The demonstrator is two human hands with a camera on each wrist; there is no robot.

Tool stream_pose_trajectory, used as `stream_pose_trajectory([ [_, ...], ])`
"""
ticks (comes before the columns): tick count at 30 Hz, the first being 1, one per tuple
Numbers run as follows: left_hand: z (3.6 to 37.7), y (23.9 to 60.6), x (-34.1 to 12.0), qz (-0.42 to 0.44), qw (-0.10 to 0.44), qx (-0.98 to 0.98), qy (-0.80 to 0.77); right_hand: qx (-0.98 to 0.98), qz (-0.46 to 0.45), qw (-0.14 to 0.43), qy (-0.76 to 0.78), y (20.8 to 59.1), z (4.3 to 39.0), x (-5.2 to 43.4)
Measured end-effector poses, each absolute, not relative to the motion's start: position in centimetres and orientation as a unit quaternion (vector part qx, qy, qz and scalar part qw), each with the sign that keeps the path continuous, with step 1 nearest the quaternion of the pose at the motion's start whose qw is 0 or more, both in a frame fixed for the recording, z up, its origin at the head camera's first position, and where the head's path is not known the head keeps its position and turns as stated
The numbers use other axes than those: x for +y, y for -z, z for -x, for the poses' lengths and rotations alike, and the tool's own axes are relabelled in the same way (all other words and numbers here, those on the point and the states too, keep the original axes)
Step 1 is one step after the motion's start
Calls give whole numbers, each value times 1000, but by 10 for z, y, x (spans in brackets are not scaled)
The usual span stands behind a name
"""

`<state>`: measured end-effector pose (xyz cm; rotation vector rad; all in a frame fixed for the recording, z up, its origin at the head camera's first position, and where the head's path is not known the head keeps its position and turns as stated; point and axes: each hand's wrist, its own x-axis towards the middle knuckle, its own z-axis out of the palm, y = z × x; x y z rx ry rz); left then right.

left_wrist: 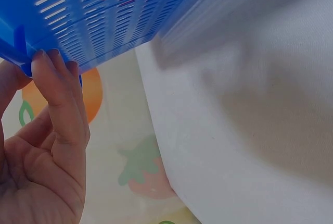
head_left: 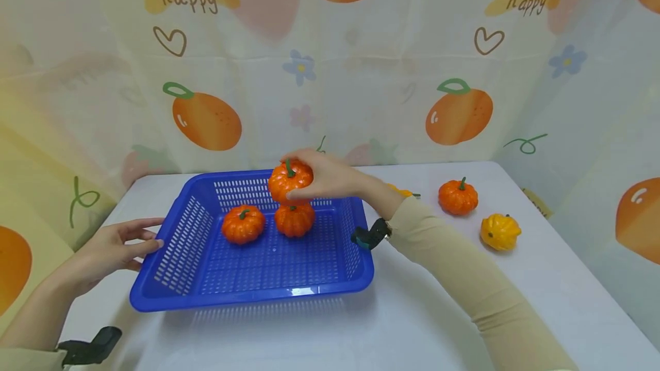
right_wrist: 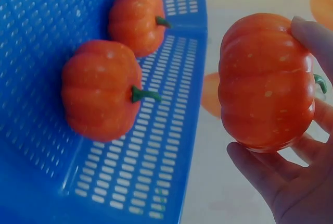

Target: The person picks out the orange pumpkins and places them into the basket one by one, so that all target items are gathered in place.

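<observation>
My right hand (head_left: 330,175) grips a small orange pumpkin (head_left: 290,181) with a green stem, thumb on one side and fingers on the other, over the far part of the blue plastic basket (head_left: 252,298). In the right wrist view the held pumpkin (right_wrist: 265,81) shows its glossy ribbed side. Two more orange pumpkins, one at the left (head_left: 243,225) and one right below the held one (head_left: 294,222), sit in the basket. At the basket's left rim, my left hand (head_left: 110,252) pinches the edge, thumb on top; in the left wrist view its fingers (left_wrist: 60,96) reach the rim from outside.
To the right on the white table (head_left: 438,314) lie an orange pumpkin (head_left: 458,197), a knobbly yellow gourd (head_left: 500,232) and a yellow item (head_left: 399,190) partly hidden behind the right forearm. A printed curtain (head_left: 361,113) hangs along the table's back edge.
</observation>
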<state>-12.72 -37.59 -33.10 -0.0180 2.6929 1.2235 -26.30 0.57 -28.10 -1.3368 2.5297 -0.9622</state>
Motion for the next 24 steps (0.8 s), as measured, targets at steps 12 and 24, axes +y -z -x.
stream_pose_trajectory([
  [12,126,327,-374,5,90,906,-414,816,481,80,310,284,257,-26],
  [24,125,329,-373,7,91,903,-419,804,509,113,284,296,251,-54],
])
